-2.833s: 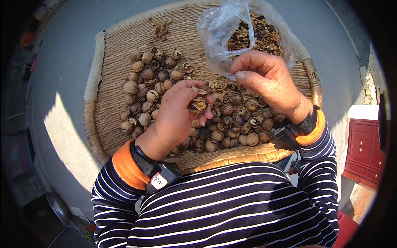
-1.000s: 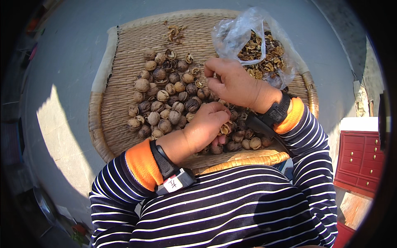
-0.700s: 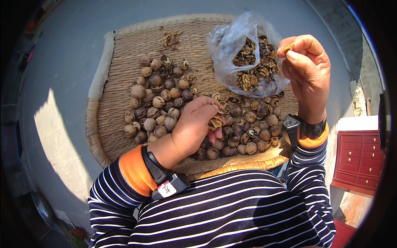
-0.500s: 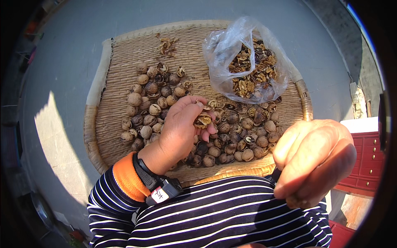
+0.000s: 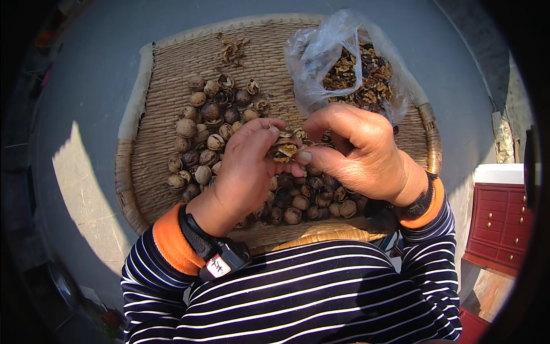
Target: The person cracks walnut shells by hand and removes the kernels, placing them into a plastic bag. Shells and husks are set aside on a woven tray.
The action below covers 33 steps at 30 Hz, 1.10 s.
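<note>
My left hand [image 5: 246,163] is closed around a cracked walnut [image 5: 285,150], whose pale kernel shows inside the broken shell. My right hand [image 5: 364,152] reaches in from the right, its thumb tip at the walnut's edge. Thumb and forefinger are curved with a gap between them, and nothing shows in that gap; the other fingers are partly hidden. Beneath and around both hands lie several whole and cracked walnuts [image 5: 186,128]. Beyond my right hand, a clear plastic bag [image 5: 312,66] stands open with walnut kernels [image 5: 375,77] in it.
Everything lies on a woven straw tray [image 5: 172,63] with a raised rim. Some shell scraps [image 5: 233,51] sit near its far edge. Grey floor [image 5: 86,103] surrounds the tray, and a red drawer cabinet [image 5: 495,221] stands at the right.
My right hand has moved from close in at the right, where it was closed, over to the walnut, and its thumb and forefinger have spread. My left hand keeps its hold on the walnut.
</note>
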Each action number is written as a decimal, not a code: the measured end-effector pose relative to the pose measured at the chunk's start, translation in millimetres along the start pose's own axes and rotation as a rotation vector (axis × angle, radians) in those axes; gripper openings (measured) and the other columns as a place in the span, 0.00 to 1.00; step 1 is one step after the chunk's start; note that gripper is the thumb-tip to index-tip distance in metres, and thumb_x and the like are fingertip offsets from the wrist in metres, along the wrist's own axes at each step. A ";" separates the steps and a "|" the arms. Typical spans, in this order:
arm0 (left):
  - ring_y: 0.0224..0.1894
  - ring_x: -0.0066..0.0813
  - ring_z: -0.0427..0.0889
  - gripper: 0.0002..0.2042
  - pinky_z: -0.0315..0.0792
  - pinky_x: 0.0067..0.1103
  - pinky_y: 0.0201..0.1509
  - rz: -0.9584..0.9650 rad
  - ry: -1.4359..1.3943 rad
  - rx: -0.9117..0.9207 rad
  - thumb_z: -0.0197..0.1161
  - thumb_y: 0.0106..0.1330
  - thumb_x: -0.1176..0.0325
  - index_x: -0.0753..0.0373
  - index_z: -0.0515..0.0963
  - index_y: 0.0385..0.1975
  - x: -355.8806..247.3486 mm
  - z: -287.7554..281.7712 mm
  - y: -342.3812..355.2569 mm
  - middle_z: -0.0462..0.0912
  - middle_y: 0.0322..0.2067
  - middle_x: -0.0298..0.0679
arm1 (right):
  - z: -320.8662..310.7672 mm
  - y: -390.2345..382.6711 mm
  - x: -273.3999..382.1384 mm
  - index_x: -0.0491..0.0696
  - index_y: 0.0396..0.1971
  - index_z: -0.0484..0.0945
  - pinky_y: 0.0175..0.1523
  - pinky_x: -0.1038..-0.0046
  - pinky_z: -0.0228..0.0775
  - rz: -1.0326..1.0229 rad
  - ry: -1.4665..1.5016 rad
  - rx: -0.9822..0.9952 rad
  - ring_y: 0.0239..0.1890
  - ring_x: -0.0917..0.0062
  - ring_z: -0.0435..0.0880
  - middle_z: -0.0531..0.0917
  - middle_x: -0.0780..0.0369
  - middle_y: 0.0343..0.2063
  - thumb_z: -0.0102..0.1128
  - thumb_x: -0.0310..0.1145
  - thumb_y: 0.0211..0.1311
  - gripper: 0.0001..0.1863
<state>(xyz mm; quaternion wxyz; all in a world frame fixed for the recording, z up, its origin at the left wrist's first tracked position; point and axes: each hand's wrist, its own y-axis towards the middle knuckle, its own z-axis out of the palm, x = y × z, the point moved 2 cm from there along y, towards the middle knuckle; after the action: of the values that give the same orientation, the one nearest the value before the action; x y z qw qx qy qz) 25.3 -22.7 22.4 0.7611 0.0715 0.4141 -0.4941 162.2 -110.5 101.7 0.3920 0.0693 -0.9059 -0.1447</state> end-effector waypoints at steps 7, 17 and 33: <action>0.43 0.33 0.78 0.13 0.77 0.32 0.45 -0.018 0.014 -0.085 0.41 0.69 0.70 0.70 0.71 0.44 9.6 -8.2 1.3 0.76 0.41 0.44 | 34.1 -3.7 -24.7 0.40 0.29 0.74 0.30 0.69 0.70 0.098 0.047 0.093 0.26 0.66 0.79 0.76 0.55 0.24 0.62 0.25 0.47 0.09; 0.37 0.36 0.80 0.14 0.76 0.30 0.39 0.020 -0.058 0.002 0.42 0.65 0.74 0.70 0.68 0.47 0.9 -8.2 4.8 0.77 0.39 0.45 | 21.5 -2.0 -31.6 0.40 0.41 0.76 0.29 0.85 0.65 0.545 0.583 0.083 0.27 0.88 0.74 0.79 0.66 0.31 0.57 0.23 0.53 0.13; 0.29 0.26 0.77 0.15 0.74 0.21 0.29 0.023 0.029 0.158 0.48 0.71 0.71 0.64 0.68 0.56 0.9 -0.9 0.5 0.76 0.33 0.40 | 23.7 -6.2 -42.1 0.39 0.45 0.73 0.36 0.79 0.73 0.247 0.302 -0.075 0.31 0.82 0.80 0.81 0.59 0.29 0.53 0.25 0.64 0.11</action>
<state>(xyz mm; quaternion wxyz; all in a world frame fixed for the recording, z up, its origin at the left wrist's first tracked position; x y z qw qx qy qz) 25.3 -22.6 21.1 0.7525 0.1431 0.3841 -0.5155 173.7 -101.4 55.3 0.5404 -0.0359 -0.8325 -0.1171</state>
